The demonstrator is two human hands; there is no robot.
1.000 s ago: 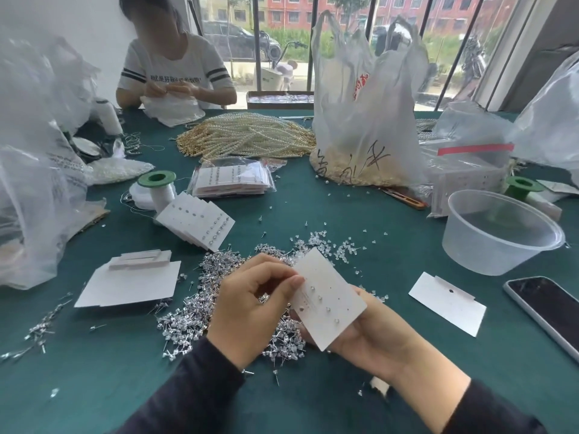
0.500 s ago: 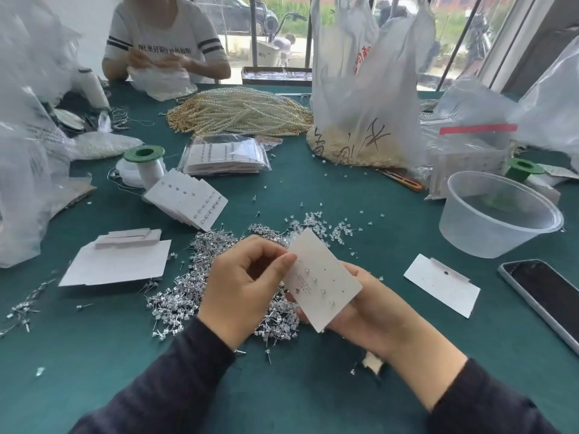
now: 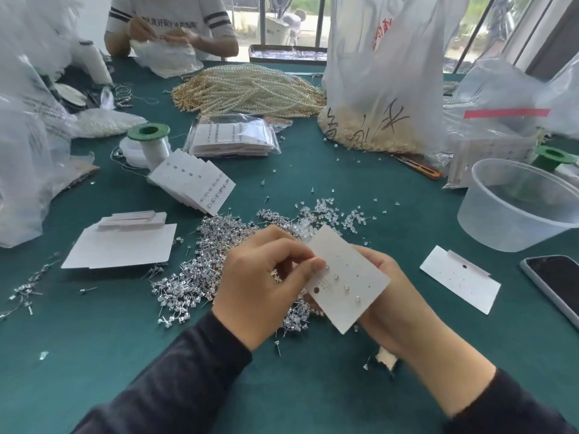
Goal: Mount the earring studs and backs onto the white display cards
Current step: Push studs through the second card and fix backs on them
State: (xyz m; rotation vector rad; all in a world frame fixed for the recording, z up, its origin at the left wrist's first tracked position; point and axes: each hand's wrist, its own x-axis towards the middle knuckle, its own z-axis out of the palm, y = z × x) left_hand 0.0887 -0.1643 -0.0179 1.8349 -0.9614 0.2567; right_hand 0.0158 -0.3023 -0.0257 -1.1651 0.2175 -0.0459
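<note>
Landmark: I place everything from the white display card [image 3: 346,278], tilted above the green table [image 3: 313,386].
Right hand: my right hand [image 3: 385,296] sits behind the card with fingers closed on it from the back; I cannot tell whether they also hold an earring back there.
Left hand: my left hand [image 3: 266,283] is at the card's left edge, thumb and forefinger pressed together near the top stud; whether they pinch a stud is hidden.
Card state: four studs [image 3: 347,288] run in a diagonal row on its face; the parallel row of holes is empty.
Supply: the pile of loose studs [image 3: 206,261] lies just left of and under the card, clear backs [image 3: 322,214] beyond it, a blank card [image 3: 460,281] to its right.
Risk: I judge a hard push could crease the thin card, and a small slip would drop a stud or back into the pile.
</note>
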